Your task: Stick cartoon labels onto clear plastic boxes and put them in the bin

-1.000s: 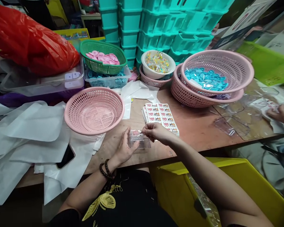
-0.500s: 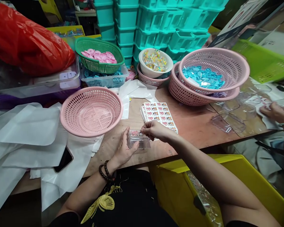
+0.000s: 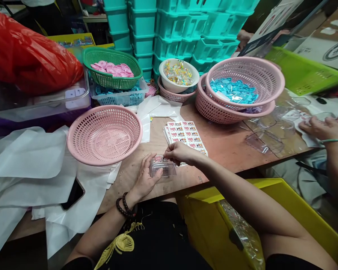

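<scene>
My left hand point(image 3: 145, 176) steadies a small clear plastic case point(image 3: 168, 171) on the wooden table, its fingers and thumb round the left side. A printed pink sticker point(image 3: 158, 159) lies against the upper part of the case. At that sticker's right end, the fingertips of my right hand point(image 3: 178, 152) are pinched together; the hand hides what lies between them. Just beyond the right hand is a stack of sticker sheets point(image 3: 190, 135) with rows of small printed labels.
An empty pink basket point(image 3: 104, 153) stands to the left, near white backing paper point(image 3: 28, 153) and a phone point(image 3: 73, 194). Pink baskets point(image 3: 278, 84) with blue pieces are at the right. Beside them lie clear cases point(image 3: 266, 141), near another person's hand point(image 3: 323, 127). A yellow crate point(image 3: 208, 221) stands below the table edge.
The view has turned slightly to the right, so most things appear shifted left. Both hands keep nearly the same pose at the case. The other person's hands have moved slightly.
</scene>
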Demonstrator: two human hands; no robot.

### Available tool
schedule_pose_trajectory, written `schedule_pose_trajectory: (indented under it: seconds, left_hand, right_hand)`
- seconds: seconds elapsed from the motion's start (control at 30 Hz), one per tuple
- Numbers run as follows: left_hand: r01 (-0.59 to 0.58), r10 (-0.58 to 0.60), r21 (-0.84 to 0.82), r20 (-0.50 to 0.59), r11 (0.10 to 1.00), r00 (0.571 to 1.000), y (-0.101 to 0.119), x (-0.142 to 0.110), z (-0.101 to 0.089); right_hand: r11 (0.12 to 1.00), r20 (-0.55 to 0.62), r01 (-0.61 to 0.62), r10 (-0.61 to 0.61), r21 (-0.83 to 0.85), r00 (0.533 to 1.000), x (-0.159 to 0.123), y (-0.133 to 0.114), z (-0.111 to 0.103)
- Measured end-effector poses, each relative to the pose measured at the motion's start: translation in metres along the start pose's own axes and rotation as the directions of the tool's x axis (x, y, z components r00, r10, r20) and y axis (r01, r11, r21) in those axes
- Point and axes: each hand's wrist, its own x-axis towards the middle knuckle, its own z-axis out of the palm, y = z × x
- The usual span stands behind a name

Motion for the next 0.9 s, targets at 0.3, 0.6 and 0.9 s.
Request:
schedule_pose_trajectory:
  seconds: [0.3, 0.6, 0.9]
  left_hand:
    - [-0.022, 0.022, 0.114, -0.002, 0.993, 1.0, 0.008, 0.004, -0.005]
    - [-0.004, 0.008, 0.226, -0.018, 0.974, 1.0, 0.017, -0.001, -0.006]
    - [-0.287, 0.152, 0.464, 0.307, 0.838, 0.94, 0.046, 0.013, -0.006]
  right_hand:
    - [0.814, -0.195, 0.065, -0.215, -0.577, 0.957, -0.006, 0.011, -0.006]
    - [0.964, -0.746, -0.183, -0.021, -0.19, 0.665, 0.024, 0.096, -0.081]
    - [0.986, -0.762, -0.141, 0.026, -0.086, 0.647, 0.038, 0.12, -0.095]
